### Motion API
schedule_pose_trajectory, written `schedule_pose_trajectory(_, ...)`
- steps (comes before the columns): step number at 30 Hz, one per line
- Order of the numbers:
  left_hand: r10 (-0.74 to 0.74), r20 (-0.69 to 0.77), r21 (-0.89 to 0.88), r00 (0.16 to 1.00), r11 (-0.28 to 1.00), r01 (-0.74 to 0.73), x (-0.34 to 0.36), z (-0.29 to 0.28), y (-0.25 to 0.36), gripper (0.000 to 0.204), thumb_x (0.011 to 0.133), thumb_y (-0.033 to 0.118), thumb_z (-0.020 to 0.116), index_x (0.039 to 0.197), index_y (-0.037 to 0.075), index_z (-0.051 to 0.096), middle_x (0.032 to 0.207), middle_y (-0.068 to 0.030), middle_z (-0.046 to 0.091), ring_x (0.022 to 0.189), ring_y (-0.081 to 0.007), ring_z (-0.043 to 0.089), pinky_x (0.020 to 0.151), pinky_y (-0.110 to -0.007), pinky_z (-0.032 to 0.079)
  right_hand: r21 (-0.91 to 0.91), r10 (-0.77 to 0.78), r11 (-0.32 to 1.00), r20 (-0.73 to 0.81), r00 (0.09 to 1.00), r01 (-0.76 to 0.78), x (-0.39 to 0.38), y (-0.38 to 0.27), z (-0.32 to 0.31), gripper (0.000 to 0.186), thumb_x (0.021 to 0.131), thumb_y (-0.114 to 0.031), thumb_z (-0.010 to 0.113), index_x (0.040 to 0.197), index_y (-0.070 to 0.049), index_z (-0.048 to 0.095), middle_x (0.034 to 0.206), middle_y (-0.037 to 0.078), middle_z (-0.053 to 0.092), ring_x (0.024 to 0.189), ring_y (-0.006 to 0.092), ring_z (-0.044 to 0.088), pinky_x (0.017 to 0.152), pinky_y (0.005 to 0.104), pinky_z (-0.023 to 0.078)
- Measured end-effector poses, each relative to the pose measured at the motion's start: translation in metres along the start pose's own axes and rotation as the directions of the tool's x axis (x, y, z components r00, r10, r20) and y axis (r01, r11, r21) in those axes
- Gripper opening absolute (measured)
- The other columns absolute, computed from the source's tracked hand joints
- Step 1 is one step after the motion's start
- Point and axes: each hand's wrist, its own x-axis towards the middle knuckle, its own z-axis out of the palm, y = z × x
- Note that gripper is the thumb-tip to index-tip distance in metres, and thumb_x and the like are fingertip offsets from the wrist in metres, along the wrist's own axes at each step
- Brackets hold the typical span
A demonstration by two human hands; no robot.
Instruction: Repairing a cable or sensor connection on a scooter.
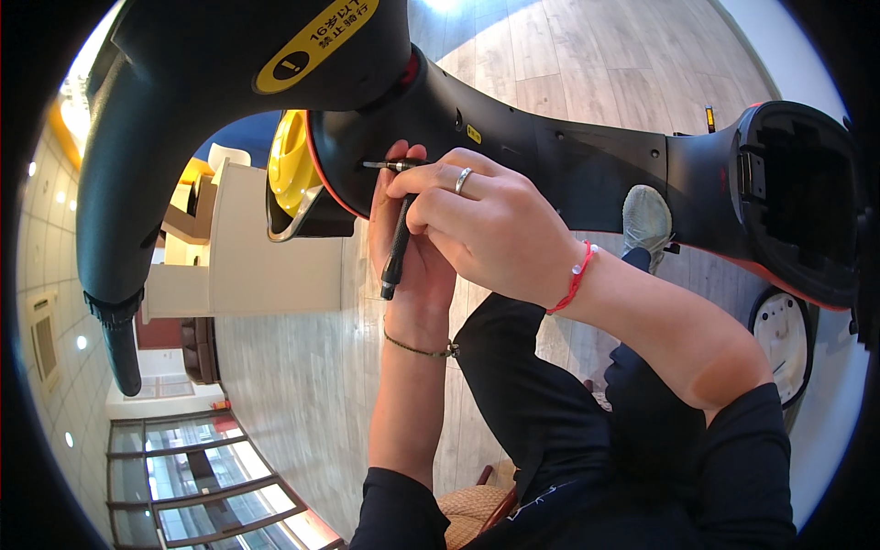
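**Both your hands on a black tool at the scooter's frame**

Head view: your right hand (477, 229) is closed around the black tool (397, 247), fingers curled over its upper part; a ring sits on one finger and a red cord circles the wrist. The tool's handle hangs down and slightly left, while its short metal tip bends sideways and meets the black scooter body (568, 156) just beside the red trim line. Your left hand (408, 266) lies behind the tool, palm toward you, fingertips up against the frame near the tip; whether it grips the handle or only backs it you cannot tell, since the right hand covers most of it (a thin chain bracelet shows at that wrist).

The yellow wheel hub (291, 165) sits just left of the tool's tip. A yellow warning sticker (316, 41) lies on the black fender above. At the right, the frame ends in an open black compartment (797, 197). A grey shoe (646, 220) shows below the frame, on the wooden floor (587, 55).
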Motion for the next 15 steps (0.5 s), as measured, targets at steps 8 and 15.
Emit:
schedule_pose_trajectory(8,0.011,0.025,-0.032,1.0,0.999,-0.01,0.0013,-0.0019,-0.001,0.035,0.104,0.029,0.045,0.127,0.003,0.053,0.117,-0.0102,0.061,0.107,-0.0159,0.061,0.096,-0.03,0.05,0.063,0.012,0.998,-0.049,0.999,-0.009,0.0014,0.0002,0.0004,0.012,0.073,0.004,0.067,0.074,-0.005,0.059,0.1,0.004,0.069,0.08,0.0234,0.062,0.07,0.032,0.055)
schedule_pose_trajectory(15,0.027,0.026,-0.029,0.999,0.999,-0.027,0.0002,0.0011,-0.0043,0.033,0.104,0.029,0.045,0.126,0.004,0.053,0.119,-0.0082,0.06,0.108,-0.016,0.06,0.097,-0.031,0.048,0.069,0.002,0.998,-0.014,1.0,-0.001,0.0025,0.0033,-0.0018,0.009,0.077,0.0,0.064,0.083,-0.006,0.061,0.089,0.007,0.067,0.088,0.0251,0.065,0.073,0.0332,0.057)
